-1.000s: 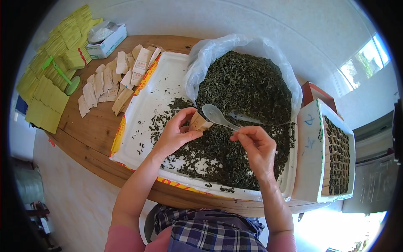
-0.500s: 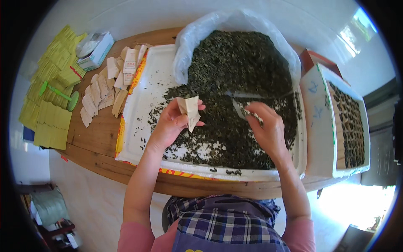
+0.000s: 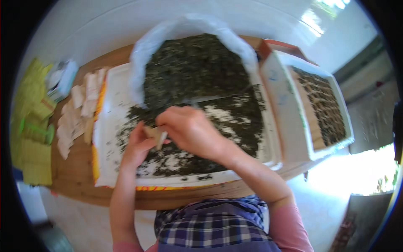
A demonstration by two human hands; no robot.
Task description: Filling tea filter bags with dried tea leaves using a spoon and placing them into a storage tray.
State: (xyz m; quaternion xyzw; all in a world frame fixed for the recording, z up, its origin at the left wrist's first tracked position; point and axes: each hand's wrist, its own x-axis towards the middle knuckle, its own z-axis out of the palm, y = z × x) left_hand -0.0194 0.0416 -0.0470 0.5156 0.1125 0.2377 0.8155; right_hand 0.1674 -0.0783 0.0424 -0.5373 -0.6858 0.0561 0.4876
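Observation:
My left hand [image 3: 137, 146] grips a small tan paper packet [image 3: 153, 133] over the white foam tray [image 3: 110, 94]. My right hand [image 3: 189, 131] is closed at the packet's upper end, its fingertips largely hidden behind the hand. A small white piece shows just under those fingers; blur hides what it is. Below both hands, dark dried leaves [image 3: 235, 145], which look like loose tea, lie scattered over the tray. More fill a big clear plastic bag [image 3: 140, 63] that opens toward me at the tray's back.
Filled packets [image 3: 325, 105] stand in rows inside a white foam box [image 3: 294, 122] on the right. Left of the tray lie flat paper packets [image 3: 71, 122], yellow paper stacks [image 3: 35, 161], a green plastic tool [image 3: 40, 130] and a light-blue carton [image 3: 63, 80]. The wooden table [image 3: 71, 176] has a curved front edge.
My right hand has moved left from over the leaves to the packet in my left hand. Leaves heaped at the packet's mouth are now hidden. The whole view has shifted.

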